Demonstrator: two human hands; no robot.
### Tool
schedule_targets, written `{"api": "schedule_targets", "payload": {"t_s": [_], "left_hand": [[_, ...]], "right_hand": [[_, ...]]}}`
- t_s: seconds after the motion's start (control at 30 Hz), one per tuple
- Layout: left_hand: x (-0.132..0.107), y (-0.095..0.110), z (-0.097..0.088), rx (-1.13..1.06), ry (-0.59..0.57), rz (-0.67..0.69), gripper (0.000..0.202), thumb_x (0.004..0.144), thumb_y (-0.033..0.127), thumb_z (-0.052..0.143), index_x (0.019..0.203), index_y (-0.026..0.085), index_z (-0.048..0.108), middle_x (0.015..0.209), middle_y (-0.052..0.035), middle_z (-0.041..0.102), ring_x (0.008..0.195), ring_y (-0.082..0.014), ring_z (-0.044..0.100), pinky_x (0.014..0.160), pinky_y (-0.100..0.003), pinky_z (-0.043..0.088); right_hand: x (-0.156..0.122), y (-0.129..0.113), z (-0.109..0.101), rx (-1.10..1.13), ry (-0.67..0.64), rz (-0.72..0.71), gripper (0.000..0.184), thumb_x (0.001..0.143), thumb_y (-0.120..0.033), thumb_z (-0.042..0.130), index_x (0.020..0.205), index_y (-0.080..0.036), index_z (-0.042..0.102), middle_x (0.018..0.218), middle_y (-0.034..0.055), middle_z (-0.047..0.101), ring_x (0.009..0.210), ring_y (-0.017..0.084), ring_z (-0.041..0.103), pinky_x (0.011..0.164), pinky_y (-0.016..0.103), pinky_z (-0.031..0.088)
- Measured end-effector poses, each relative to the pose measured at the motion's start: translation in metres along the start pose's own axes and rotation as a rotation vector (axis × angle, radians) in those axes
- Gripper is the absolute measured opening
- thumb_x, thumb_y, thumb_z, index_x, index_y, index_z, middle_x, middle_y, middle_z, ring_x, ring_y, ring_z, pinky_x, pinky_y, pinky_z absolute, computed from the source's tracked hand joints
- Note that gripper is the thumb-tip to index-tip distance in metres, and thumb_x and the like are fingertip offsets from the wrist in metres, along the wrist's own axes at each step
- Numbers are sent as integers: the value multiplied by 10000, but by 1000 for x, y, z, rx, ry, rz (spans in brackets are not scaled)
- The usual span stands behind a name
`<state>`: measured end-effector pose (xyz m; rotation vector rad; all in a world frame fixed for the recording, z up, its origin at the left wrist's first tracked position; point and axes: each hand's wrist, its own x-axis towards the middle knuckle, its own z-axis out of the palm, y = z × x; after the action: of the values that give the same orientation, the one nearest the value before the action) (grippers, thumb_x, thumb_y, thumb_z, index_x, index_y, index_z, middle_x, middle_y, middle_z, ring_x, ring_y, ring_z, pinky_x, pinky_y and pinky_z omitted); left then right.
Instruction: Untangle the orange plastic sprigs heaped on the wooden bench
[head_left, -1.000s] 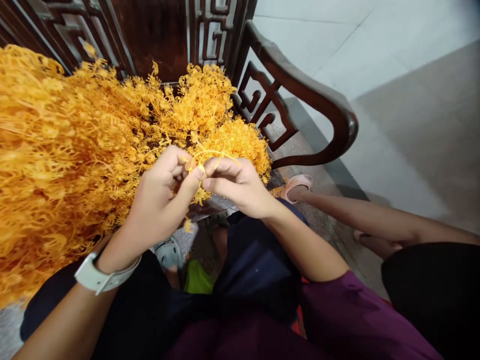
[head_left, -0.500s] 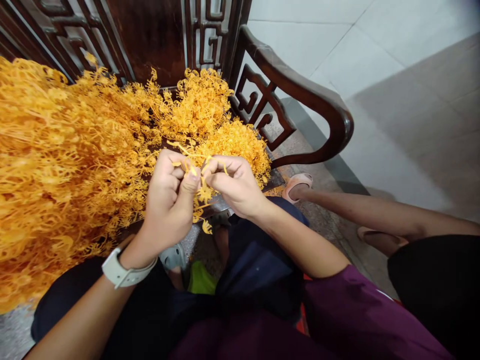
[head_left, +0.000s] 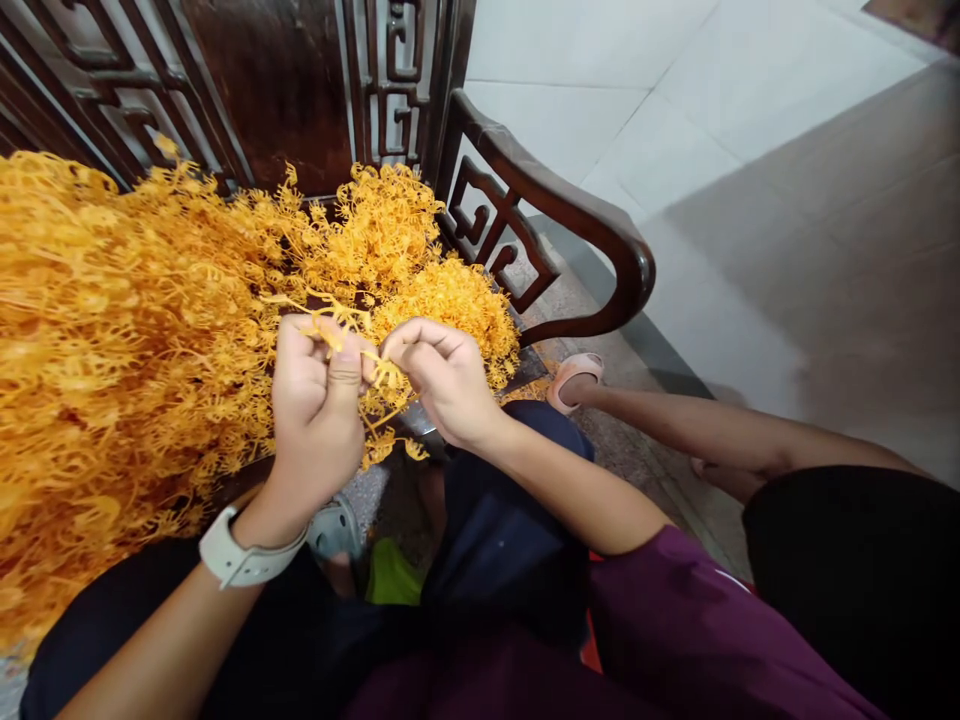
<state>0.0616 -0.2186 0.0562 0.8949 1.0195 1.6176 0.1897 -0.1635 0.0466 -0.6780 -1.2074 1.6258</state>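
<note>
A thin yellow plastic flower sprig [head_left: 330, 306] runs across the fingers of my left hand [head_left: 319, 410], which is closed on it in a pinch between thumb and forefinger. Close beside it, my right hand [head_left: 446, 385] has its thumb and forefinger pressed together on a small curled piece [head_left: 388, 375] of the sprig. Its fingertips partly hide that piece. More yellow blossoms [head_left: 381, 447] hang below both hands. Behind them, bunches of the same plastic flowers [head_left: 442, 305] lie on the seat.
A large heap of yellow plastic flowers [head_left: 135, 350] covers the left side of a dark carved wooden bench [head_left: 270, 90]. Its curved armrest [head_left: 570, 220] rises beyond my right hand. Another person's leg [head_left: 675, 420] and pink shoe [head_left: 576, 380] are at the right.
The view has shifted a little, so the bench sits lower and further left. The sprig's strand now extends further left over my left hand. Both hands stay closed and close together.
</note>
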Motion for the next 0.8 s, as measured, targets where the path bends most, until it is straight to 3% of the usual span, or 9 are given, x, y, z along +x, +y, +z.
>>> {"api": "schedule_targets", "payload": {"t_s": [0.1,0.23,0.33,0.5,0.63,0.8], "left_hand": [[1,3,-1,190,60,210,195,1008,330,770,998,241,596,885,-8,586,783,-174,535,756,-309,441],[2,3,-5,224,45,234,164,997,295,783,985,224,636,928,-25,620,833,-171,604,766,-302,458],[2,4,-5,205,65,224,165,986,285,797,988,219,646,954,-33,652,859,-168,623,777,-288,474],[6,3,1,-43,17,61,200,979,252,816,924,221,626,809,4,627,713,-131,534,685,-238,456],[9,0,3,-306,-19,-129,271,933,212,850,822,172,606,737,7,534,685,-98,501,675,-176,474],[5,0,3,-331,-30,-230,234,939,157,787,794,165,603,754,-11,533,683,-107,499,685,-176,524]], "right_hand": [[1,-4,-3,23,-39,35,212,929,-373,702,845,-181,731,821,0,657,756,116,553,733,266,458],[1,-9,-4,27,-125,120,300,857,-428,854,917,-191,679,841,-21,639,744,106,570,706,253,484],[-1,-7,-3,-7,-139,78,421,755,-383,969,954,-196,648,804,-36,649,711,98,565,690,247,481],[-1,-4,-3,-26,-91,-75,418,818,-459,936,892,-199,617,757,-36,639,661,92,548,651,251,472],[2,-5,-6,52,-210,10,459,823,-504,929,879,-191,599,752,-26,651,708,113,636,738,280,555],[6,-2,-16,106,-321,80,462,800,-462,963,898,-172,618,781,-15,683,741,116,662,746,264,536]]}}
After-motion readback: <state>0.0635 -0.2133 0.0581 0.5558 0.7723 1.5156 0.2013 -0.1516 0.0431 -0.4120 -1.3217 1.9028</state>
